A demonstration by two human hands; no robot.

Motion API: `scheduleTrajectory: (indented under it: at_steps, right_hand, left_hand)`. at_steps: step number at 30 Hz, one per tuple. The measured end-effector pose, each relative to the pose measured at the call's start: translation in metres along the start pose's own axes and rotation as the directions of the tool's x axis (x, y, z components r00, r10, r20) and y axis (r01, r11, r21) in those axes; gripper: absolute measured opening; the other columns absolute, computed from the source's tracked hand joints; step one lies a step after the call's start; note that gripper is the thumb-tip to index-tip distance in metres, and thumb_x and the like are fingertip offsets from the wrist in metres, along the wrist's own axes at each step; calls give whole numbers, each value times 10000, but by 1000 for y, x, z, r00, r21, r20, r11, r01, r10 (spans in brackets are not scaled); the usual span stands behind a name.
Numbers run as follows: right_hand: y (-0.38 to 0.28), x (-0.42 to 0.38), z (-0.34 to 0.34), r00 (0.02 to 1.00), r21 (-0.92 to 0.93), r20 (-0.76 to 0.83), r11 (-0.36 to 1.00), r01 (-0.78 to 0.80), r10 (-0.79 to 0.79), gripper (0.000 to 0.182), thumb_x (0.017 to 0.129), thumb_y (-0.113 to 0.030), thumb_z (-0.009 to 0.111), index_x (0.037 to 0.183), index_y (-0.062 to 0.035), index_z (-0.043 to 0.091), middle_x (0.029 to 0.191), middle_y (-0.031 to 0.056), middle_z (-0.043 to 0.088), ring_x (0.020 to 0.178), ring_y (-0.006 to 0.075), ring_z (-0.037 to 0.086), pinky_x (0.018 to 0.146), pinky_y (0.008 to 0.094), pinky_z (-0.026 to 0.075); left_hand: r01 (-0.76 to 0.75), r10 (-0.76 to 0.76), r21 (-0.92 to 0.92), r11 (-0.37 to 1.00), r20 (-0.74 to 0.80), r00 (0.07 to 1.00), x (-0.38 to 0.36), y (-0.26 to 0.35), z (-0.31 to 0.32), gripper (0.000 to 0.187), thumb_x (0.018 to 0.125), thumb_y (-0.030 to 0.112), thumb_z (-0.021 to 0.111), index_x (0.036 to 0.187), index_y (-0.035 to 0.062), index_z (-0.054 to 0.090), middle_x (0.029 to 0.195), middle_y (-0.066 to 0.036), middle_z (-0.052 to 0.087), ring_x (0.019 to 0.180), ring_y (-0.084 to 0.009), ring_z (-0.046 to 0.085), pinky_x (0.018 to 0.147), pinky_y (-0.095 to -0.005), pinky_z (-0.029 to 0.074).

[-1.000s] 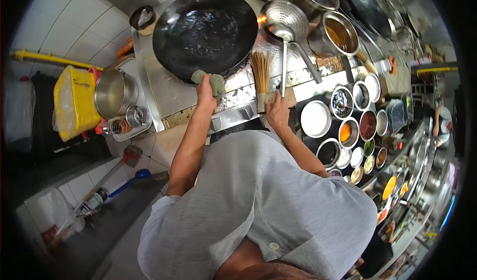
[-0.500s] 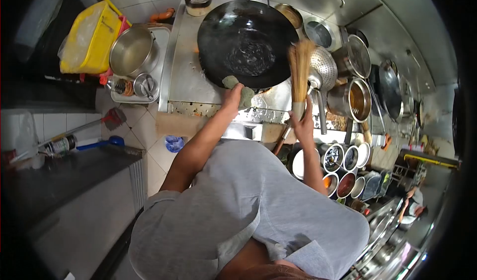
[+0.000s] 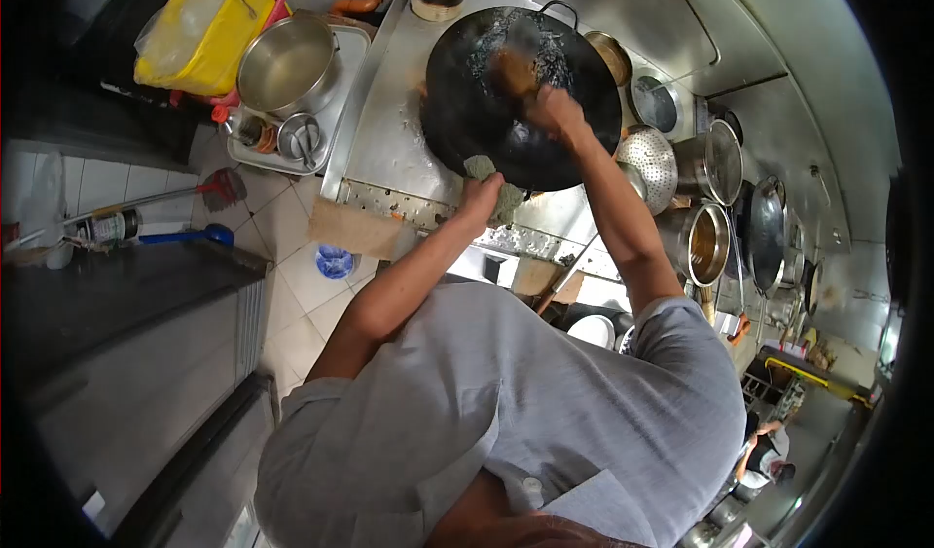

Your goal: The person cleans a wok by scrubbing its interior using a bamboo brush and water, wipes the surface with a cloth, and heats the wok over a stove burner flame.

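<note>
A large black wok (image 3: pixel 467 125) sits on the stove, with wet streaks and a little water inside. My left hand (image 3: pixel 479 202) is closed around a grey-green cloth (image 3: pixel 507 203) at the wok's near rim; any handle under the cloth is hidden. Over the wok, my right hand (image 3: pixel 557 113) grips a bamboo wok brush (image 3: pixel 516 73). Its bristle end is down in the far part of the bowl, blurred by motion.
A perforated strainer (image 3: pixel 650 164) and metal pots (image 3: pixel 699 241) stand to the right. On the left are a steel pot (image 3: pixel 288 66) on a tray and a yellow bin (image 3: pixel 199 37). Another person (image 3: pixel 764 456) is at the far lower right.
My right hand has carried the brush from the right of the wok to inside it, at the far side. My left hand still holds the cloth at the rim. The camera view has shifted.
</note>
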State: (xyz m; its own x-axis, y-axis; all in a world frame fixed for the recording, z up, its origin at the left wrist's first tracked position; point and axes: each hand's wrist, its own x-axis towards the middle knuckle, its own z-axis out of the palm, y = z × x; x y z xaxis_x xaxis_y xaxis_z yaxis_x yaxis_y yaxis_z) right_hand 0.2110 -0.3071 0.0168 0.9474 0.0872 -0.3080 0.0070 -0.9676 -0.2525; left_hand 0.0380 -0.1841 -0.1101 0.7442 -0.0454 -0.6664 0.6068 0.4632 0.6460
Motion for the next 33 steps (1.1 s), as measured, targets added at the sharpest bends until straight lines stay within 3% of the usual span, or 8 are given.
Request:
scheduleTrajectory:
  at_steps: [2, 5, 11, 16, 23, 29, 32, 33]
  right_hand:
    - [1, -54, 2, 977, -245, 79, 946, 210, -196, 379, 878, -302, 542, 1042, 18, 662, 992, 297, 685, 978, 442, 677, 907, 489, 534]
    - [-12, -86, -2, 972, -395, 212, 902, 177, -98, 378, 844, -301, 607, 1055, 6, 669, 1073, 290, 673, 1042, 430, 661, 918, 477, 535]
    - [21, 9, -2, 995, -153, -99, 988, 9, -24, 383, 913, -339, 527, 980, 3, 688, 955, 278, 694, 922, 392, 700, 848, 476, 561]
    - [8, -100, -6, 964, -401, 249, 895, 195, -98, 314, 826, -195, 582, 1054, -20, 709, 1088, 253, 691, 1035, 370, 687, 910, 430, 550]
    - [42, 39, 21, 995, -243, -86, 967, -75, 56, 292, 879, -246, 565, 1060, -69, 710, 1081, 203, 705, 1013, 342, 696, 866, 421, 567]
    - [-15, -84, -8, 985, -299, 104, 940, 166, -140, 380, 831, -229, 577, 1126, -17, 688, 1056, 230, 705, 1012, 339, 700, 903, 445, 550]
    - [-11, -93, -13, 974, -451, 190, 871, 196, -120, 351, 821, -193, 575, 1084, 3, 699, 1000, 233, 716, 945, 337, 721, 883, 428, 561]
    - [-18, -80, -37, 958, -325, 284, 936, 137, -41, 307, 823, -229, 598, 958, 17, 725, 870, 222, 723, 771, 321, 741, 732, 399, 605]
  left_hand:
    - [-90, 90, 27, 996, 6, 996, 24, -17, -3, 210, 886, 210, 610, 985, 25, 618, 894, -89, 649, 768, -212, 660, 661, -370, 547]
    - [-168, 169, 27, 985, -35, 985, 13, -13, 5, 234, 877, 211, 620, 1008, 17, 623, 911, -90, 654, 783, -203, 655, 673, -368, 541]
    - [-13, 13, -21, 1000, 22, 1000, 18, -13, 1, 329, 852, 220, 610, 1080, -17, 605, 1005, -98, 632, 933, -204, 606, 801, -359, 486]
    - [-8, 11, -48, 999, 64, 998, 17, -12, 0, 300, 859, 213, 599, 1054, -16, 605, 986, -88, 629, 901, -200, 605, 797, -362, 488]
    - [56, -56, -19, 998, 8, 998, -6, 5, 12, 236, 856, 193, 597, 1013, 18, 606, 940, -59, 616, 868, -181, 599, 772, -345, 490]
    - [-14, 13, 7, 1000, 70, 997, -5, 3, 4, 225, 881, 234, 606, 996, 42, 624, 890, -84, 647, 776, -211, 656, 635, -390, 553]
    - [-80, 80, -7, 997, 71, 994, 1, -1, 2, 268, 854, 198, 624, 1058, 28, 584, 968, -65, 602, 890, -199, 605, 787, -355, 502]
    - [-76, 76, -12, 997, 60, 995, -5, 7, 3, 268, 854, 198, 624, 1058, 28, 584, 968, -65, 602, 890, -199, 605, 787, -355, 502]
